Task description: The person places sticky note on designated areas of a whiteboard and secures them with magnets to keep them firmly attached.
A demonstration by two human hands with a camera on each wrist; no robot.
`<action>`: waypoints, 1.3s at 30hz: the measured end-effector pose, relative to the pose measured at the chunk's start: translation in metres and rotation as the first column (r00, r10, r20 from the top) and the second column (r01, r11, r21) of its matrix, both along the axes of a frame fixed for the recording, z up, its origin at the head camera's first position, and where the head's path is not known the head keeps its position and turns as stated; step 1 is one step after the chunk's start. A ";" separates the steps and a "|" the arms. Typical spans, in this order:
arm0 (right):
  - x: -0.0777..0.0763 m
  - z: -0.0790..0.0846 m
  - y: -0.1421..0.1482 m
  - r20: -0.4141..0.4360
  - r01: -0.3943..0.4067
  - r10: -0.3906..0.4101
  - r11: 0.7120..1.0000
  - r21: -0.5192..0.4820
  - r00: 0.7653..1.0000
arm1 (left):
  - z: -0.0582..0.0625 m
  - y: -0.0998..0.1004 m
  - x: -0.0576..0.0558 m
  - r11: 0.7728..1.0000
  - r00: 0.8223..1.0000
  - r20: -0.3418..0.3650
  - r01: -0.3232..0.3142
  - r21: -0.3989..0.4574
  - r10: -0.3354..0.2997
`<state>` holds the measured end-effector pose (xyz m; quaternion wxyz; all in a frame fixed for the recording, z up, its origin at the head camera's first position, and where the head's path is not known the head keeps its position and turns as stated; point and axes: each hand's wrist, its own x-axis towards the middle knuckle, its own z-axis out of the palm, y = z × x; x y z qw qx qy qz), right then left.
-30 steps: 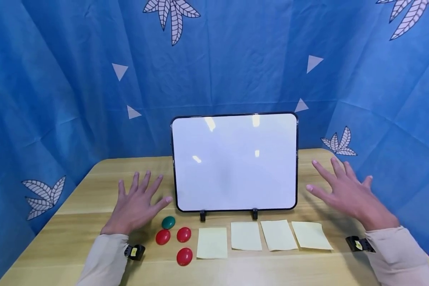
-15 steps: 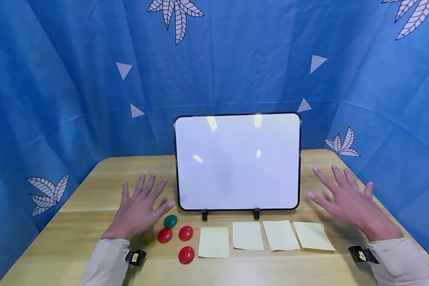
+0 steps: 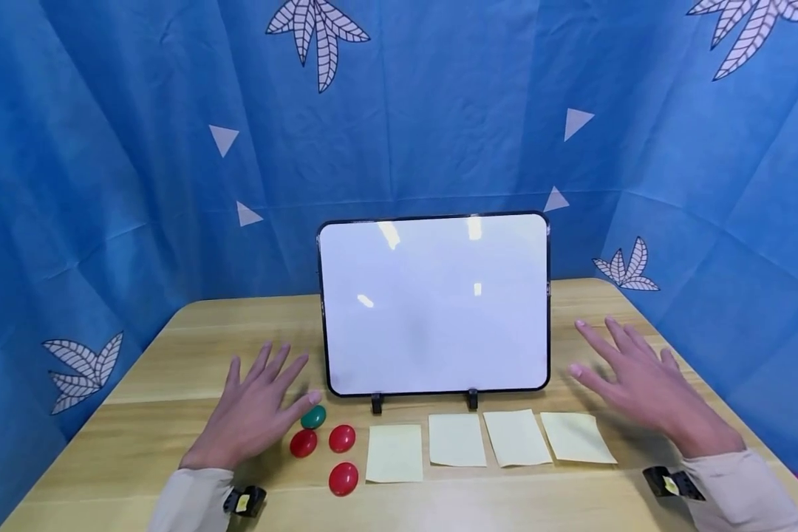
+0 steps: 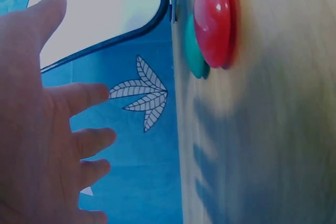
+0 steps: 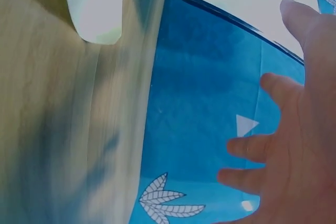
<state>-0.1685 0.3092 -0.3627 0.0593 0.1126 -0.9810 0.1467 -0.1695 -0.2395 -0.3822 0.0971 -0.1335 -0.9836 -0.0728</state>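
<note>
My left hand [image 3: 249, 414] hovers over the left of the table with its fingers spread, holding nothing. Near its thumb lie a green round magnet-like disc [image 3: 313, 417] and a red disc [image 3: 303, 442]; two more, an upper red disc [image 3: 342, 438] and a lower red disc [image 3: 343, 479], sit just to the right. On the other side my right hand [image 3: 652, 391] is held above the wood, fingers apart, nothing in it. The closest thing to it is the rightmost pale yellow sticky note [image 3: 577, 437]. Shadows in both wrist views show the hands raised off the surface.
A blank whiteboard [image 3: 435, 303] with a black frame stands upright on small black feet at the middle back. Several sticky notes, the leftmost one [image 3: 394, 453] included, lie in a row before it. Blue patterned cloth [image 3: 452, 111] hangs behind the wooden table [image 3: 479, 506].
Both hands have sunk a little lower toward the table, fingers still spread. The head view has shifted slightly. The discs, notes and whiteboard keep their places on the table.
</note>
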 end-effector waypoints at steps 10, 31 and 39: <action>0.001 -0.003 0.003 -0.018 -0.024 0.024 1.000 -0.010 1.000 | -0.003 0.004 0.005 1.000 1.000 0.024 0.006 0.026 -0.007; -0.002 -0.003 0.002 -0.016 -0.035 0.034 0.996 -0.080 0.999 | -0.001 0.015 0.000 0.998 0.999 0.004 0.041 0.054 -0.041; -0.004 -0.008 -0.004 -0.042 -0.029 0.025 0.994 -0.102 0.999 | -0.005 0.019 0.003 0.994 0.995 -0.036 0.092 0.056 -0.090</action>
